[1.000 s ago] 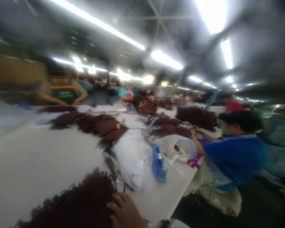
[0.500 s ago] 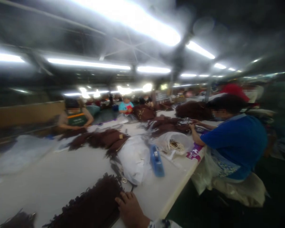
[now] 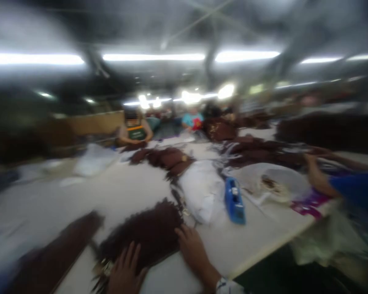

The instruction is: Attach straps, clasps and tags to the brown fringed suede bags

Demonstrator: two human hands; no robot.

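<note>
The picture is smeared by motion. A dark brown fringed piece [image 3: 147,237] lies on the white table [image 3: 116,196] in front of me. My left hand [image 3: 125,271] rests on its near edge with fingers spread flat. My right hand [image 3: 193,251] lies flat at the piece's right edge, fingers stretched out toward it. A second dark brown piece [image 3: 55,253] lies to the left, apart from both hands.
A blue tool [image 3: 234,200] and a white bag [image 3: 202,192] lie just beyond the brown piece. More brown pieces [image 3: 168,157] are piled farther back. A person in a blue sleeve [image 3: 352,190] works at the right; others sit at the far end.
The camera has swung to the left and down. My left hand has come into view on the brown piece. My right hand stays at the piece's right edge.
</note>
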